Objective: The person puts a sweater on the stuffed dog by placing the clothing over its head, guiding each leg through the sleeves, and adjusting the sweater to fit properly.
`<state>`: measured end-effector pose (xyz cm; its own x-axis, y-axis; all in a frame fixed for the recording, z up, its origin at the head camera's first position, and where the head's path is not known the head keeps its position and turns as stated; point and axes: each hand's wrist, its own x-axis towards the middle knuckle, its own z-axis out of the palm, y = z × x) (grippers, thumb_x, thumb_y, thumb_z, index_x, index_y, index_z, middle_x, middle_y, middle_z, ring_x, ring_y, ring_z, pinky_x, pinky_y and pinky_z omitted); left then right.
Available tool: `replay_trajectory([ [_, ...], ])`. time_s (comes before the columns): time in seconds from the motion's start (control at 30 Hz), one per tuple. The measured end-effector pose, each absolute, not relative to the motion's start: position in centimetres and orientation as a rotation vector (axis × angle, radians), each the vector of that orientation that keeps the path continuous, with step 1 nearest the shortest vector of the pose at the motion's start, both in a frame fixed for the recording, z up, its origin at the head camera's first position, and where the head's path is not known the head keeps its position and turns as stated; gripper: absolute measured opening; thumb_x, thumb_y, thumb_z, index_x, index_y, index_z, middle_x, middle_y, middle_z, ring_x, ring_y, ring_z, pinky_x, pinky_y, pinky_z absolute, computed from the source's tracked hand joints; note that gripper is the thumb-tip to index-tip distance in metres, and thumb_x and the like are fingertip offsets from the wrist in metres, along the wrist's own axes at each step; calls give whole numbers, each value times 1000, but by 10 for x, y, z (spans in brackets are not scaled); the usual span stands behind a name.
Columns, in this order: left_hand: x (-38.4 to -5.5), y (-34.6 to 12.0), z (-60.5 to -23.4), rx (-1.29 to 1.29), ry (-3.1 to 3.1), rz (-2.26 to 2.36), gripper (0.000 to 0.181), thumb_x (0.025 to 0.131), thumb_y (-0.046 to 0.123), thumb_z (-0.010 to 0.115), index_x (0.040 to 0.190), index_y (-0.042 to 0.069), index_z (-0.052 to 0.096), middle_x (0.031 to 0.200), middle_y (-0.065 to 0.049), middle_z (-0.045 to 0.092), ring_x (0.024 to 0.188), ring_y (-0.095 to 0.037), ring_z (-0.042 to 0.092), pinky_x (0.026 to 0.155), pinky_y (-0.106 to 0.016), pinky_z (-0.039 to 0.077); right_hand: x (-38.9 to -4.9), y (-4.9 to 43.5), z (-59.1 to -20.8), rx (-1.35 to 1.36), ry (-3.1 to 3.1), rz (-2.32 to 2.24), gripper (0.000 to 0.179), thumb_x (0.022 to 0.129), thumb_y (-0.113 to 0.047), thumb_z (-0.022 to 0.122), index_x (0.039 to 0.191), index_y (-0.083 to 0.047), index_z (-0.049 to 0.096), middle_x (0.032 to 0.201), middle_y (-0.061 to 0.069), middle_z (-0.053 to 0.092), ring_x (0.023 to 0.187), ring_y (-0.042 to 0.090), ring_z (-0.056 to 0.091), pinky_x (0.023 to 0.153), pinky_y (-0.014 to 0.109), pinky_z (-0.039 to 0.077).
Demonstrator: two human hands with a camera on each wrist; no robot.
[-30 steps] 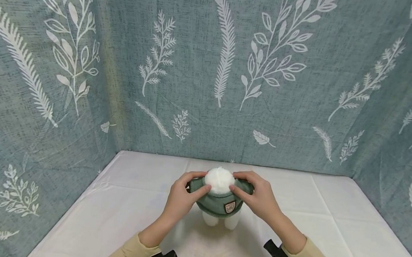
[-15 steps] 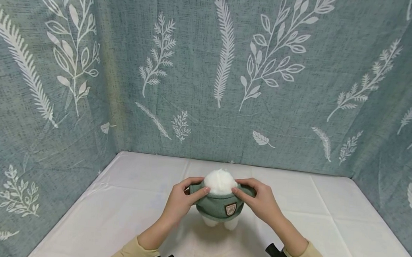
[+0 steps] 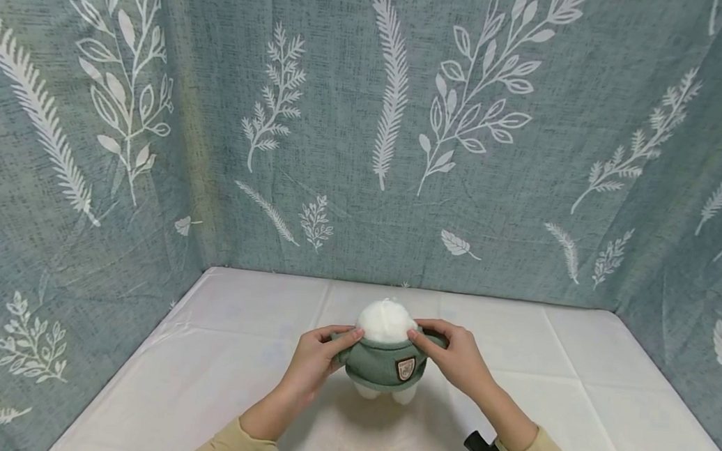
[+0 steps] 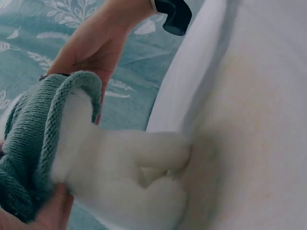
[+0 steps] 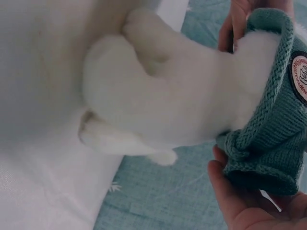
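Observation:
A white plush toy (image 3: 386, 321) stands on its short legs on the table, wearing a small green knitted sweater (image 3: 378, 366) with a shield-shaped patch (image 3: 405, 369). Its rounded white top pokes out through the neck opening. My left hand (image 3: 316, 362) pinches the sweater's left side, thumb on the near neck edge. On the opposite side my right hand (image 3: 457, 358) grips it the same way. In the right wrist view, the sweater (image 5: 273, 124) sits around the upper part of the plush body (image 5: 187, 91), whose lower part and legs stay bare.
A white cloth covers the table (image 3: 200, 368). Blue-green curtains (image 3: 343, 126) with white leaf prints stand behind it and at both sides. Black wrist mounts (image 3: 485, 449) sit by both beige sleeves (image 3: 229, 445).
Both hands have come down slightly with the sweater's shoulders. More of the white top shows above the neck opening, and less of the legs below the hem.

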<state>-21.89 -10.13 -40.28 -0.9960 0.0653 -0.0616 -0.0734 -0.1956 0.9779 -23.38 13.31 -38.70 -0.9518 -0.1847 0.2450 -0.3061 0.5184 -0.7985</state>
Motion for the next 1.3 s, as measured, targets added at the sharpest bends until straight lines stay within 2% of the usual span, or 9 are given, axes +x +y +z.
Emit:
replay_trajectory([
  [0.17,-222,-105,-397,68,2160,2221,40,85,29,72,116,4,65,109,-6,62,92,-12,59,80,-28,51,-234,133,-387,418,-2621,1408,38,86,-41,67,116,-17,68,112,3,69,104,19,65,85,33,53],
  [0.37,-232,-108,-376,379,2482,2074,41,81,27,76,119,18,64,125,-2,61,121,-19,52,105,-43,38,-235,131,-386,460,-2615,1346,37,87,-43,66,116,-19,67,111,1,69,99,15,66,81,30,54],
  [0.43,-235,-107,-369,461,2504,2035,43,80,27,77,120,21,64,126,1,60,125,-19,50,109,-45,34,-236,130,-386,472,-2618,1332,37,87,-42,65,116,-19,67,111,1,69,99,15,66,81,30,54],
  [0.53,-237,-103,-363,507,2506,1961,45,78,28,78,121,22,63,126,2,60,124,-21,51,106,-46,38,-236,129,-385,481,-2625,1329,37,88,-42,65,116,-19,67,111,1,69,99,16,66,81,31,54],
  [0.63,-239,-100,-362,515,2485,1909,48,79,29,78,123,21,62,124,0,61,121,-24,54,96,-46,46,-235,128,-384,471,-2633,1345,37,88,-42,65,117,-20,67,112,1,69,99,17,66,81,32,54],
  [0.8,-241,-96,-364,512,2468,1887,51,79,28,78,126,17,61,122,-4,62,111,-25,58,85,-40,52,-235,128,-384,475,-2635,1342,36,88,-42,65,117,-20,67,112,1,68,100,17,65,82,33,54],
  [1.07,-243,-91,-363,517,2466,1898,50,80,22,77,127,15,60,120,-5,62,105,-22,59,83,-38,51,-235,131,-383,478,-2626,1319,36,89,-41,64,117,-19,66,111,0,69,100,17,65,82,33,54],
  [1.3,-229,-89,-345,526,2464,1879,49,82,13,74,128,7,58,122,-12,61,108,-30,57,85,-38,50,-233,131,-381,489,-2600,1269,35,88,-41,65,116,-20,66,111,-1,68,100,16,65,83,35,53],
])
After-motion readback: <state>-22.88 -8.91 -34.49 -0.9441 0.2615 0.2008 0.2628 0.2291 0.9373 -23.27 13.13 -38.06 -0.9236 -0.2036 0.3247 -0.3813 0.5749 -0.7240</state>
